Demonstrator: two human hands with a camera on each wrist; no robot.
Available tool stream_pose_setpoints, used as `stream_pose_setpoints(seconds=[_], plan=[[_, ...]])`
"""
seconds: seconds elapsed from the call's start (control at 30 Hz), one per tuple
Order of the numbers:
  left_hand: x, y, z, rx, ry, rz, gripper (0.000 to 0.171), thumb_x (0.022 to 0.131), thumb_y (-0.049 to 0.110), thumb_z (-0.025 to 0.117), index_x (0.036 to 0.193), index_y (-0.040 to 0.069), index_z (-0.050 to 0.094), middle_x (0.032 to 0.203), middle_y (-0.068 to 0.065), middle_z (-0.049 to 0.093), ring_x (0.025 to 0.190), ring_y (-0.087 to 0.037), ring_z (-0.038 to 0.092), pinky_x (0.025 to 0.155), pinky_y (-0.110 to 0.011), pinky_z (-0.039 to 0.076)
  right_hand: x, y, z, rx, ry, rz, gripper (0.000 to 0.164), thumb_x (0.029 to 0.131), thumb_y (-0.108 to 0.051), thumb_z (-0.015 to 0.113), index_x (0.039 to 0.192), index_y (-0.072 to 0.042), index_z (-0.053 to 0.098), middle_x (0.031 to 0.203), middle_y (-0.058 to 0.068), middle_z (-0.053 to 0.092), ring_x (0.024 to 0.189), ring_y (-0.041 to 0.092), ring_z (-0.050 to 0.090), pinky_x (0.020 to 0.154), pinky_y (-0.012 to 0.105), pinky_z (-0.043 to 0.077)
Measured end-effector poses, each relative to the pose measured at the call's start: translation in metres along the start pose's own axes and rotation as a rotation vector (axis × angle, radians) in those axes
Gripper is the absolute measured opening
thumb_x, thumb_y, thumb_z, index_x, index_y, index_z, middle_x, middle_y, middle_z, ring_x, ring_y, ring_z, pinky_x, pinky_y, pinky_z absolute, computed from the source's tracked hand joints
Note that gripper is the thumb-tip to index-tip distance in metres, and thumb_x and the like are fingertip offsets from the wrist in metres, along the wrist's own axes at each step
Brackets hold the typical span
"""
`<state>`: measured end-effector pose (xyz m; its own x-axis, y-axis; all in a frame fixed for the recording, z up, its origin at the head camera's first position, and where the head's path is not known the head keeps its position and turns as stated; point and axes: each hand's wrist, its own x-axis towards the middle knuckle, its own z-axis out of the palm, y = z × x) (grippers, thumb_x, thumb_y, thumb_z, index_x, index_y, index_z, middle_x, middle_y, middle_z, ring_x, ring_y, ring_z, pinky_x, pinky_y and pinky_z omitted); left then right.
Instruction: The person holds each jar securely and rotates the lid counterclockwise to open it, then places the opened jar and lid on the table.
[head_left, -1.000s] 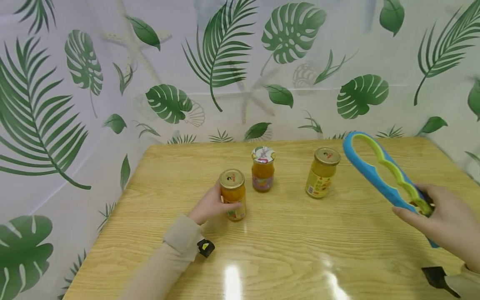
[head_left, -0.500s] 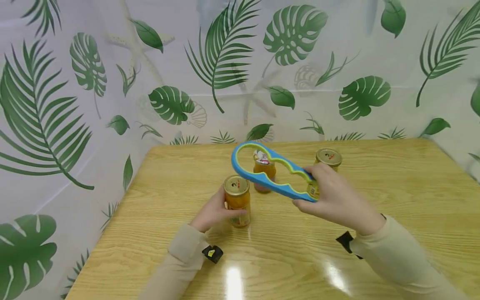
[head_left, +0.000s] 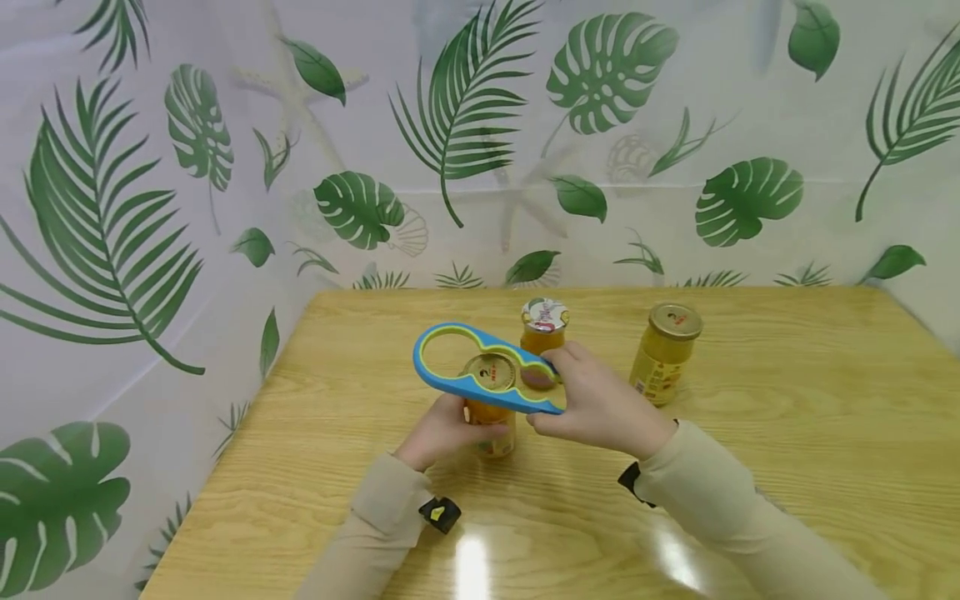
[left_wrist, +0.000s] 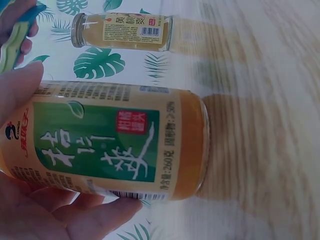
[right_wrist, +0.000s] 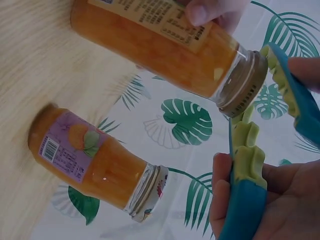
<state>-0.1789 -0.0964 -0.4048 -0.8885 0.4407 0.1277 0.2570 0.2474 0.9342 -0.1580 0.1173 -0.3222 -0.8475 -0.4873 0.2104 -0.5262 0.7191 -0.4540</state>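
My left hand [head_left: 450, 429] grips an upright glass jar of orange fruit [left_wrist: 95, 135] with a green and cream label and a gold lid [head_left: 495, 372]. In my right hand [head_left: 600, 408] is a blue jar opener [head_left: 468, 388] with a scalloped yellow-green lining, held by its free ends. Seen from the head, the lid shows through the opener's middle gap. The right wrist view has the opener's toothed arms on either side of the lid, right at its top edge. Just behind stands a jar with a purple label [right_wrist: 80, 145] and patterned lid, partly covered by the right hand and opener.
A yellow jar [head_left: 663, 367] with a gold lid stands at the back right, beyond the right wrist. The wooden table [head_left: 315, 400] meets a leaf-printed cloth [head_left: 480, 242] at its back and left.
My right hand has carried the jar opener from the right side leftwards and down over the gold-lidded jar. The left hand keeps its grip on the jar, shifted slightly nearer.
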Motion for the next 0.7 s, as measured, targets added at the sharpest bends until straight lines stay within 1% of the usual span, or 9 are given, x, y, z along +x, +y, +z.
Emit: stream_pose_setpoints(seconds=[0.13, 0.27, 0.37, 0.5, 0.7], plan=[[-0.002, 0.002, 0.000, -0.003, 0.006, -0.025, 0.058, 0.078, 0.015, 0.068, 0.130, 0.012, 0.042, 0.124, -0.006, 0.048, 0.116, -0.024, 0.043, 0.097, -0.041, 0.033, 0.005, 0.000, 0.004, 0.004, -0.007, -0.007, 0.058, 0.072, -0.033, 0.066, 0.113, 0.003, 0.049, 0.107, 0.013, 0.049, 0.089, 0.023, 0.050, 0.075, 0.037, 0.046], [-0.002, 0.001, 0.000, 0.003, 0.008, -0.021, 0.058, 0.078, 0.019, 0.069, 0.130, 0.015, 0.042, 0.125, -0.004, 0.047, 0.116, -0.021, 0.042, 0.097, -0.039, 0.033, 0.008, 0.001, 0.005, 0.000, -0.026, 0.005, 0.061, 0.072, -0.034, 0.066, 0.116, 0.004, 0.048, 0.111, 0.014, 0.048, 0.094, 0.026, 0.051, 0.079, 0.039, 0.046], [-0.001, 0.000, 0.001, 0.007, 0.009, -0.007, 0.058, 0.078, 0.019, 0.069, 0.129, 0.016, 0.042, 0.126, -0.003, 0.047, 0.117, -0.020, 0.042, 0.097, -0.038, 0.033, 0.009, 0.002, 0.005, -0.010, -0.042, 0.006, 0.060, 0.072, -0.034, 0.065, 0.114, 0.005, 0.048, 0.109, 0.014, 0.048, 0.091, 0.025, 0.050, 0.078, 0.038, 0.046], [-0.001, -0.001, 0.001, 0.015, 0.018, 0.008, 0.059, 0.077, 0.019, 0.070, 0.129, 0.015, 0.042, 0.126, -0.004, 0.046, 0.117, -0.020, 0.041, 0.098, -0.037, 0.032, 0.011, 0.002, 0.004, -0.025, -0.067, 0.006, 0.059, 0.073, -0.034, 0.065, 0.113, 0.005, 0.048, 0.105, 0.013, 0.047, 0.087, 0.022, 0.049, 0.076, 0.037, 0.046], [0.000, 0.000, 0.002, 0.016, 0.050, 0.036, 0.058, 0.076, 0.015, 0.070, 0.127, 0.013, 0.044, 0.122, -0.005, 0.048, 0.114, -0.021, 0.043, 0.097, -0.036, 0.034, 0.014, 0.001, 0.001, -0.060, -0.094, -0.005, 0.060, 0.073, -0.034, 0.063, 0.115, 0.006, 0.047, 0.105, 0.014, 0.048, 0.085, 0.022, 0.049, 0.074, 0.037, 0.046]])
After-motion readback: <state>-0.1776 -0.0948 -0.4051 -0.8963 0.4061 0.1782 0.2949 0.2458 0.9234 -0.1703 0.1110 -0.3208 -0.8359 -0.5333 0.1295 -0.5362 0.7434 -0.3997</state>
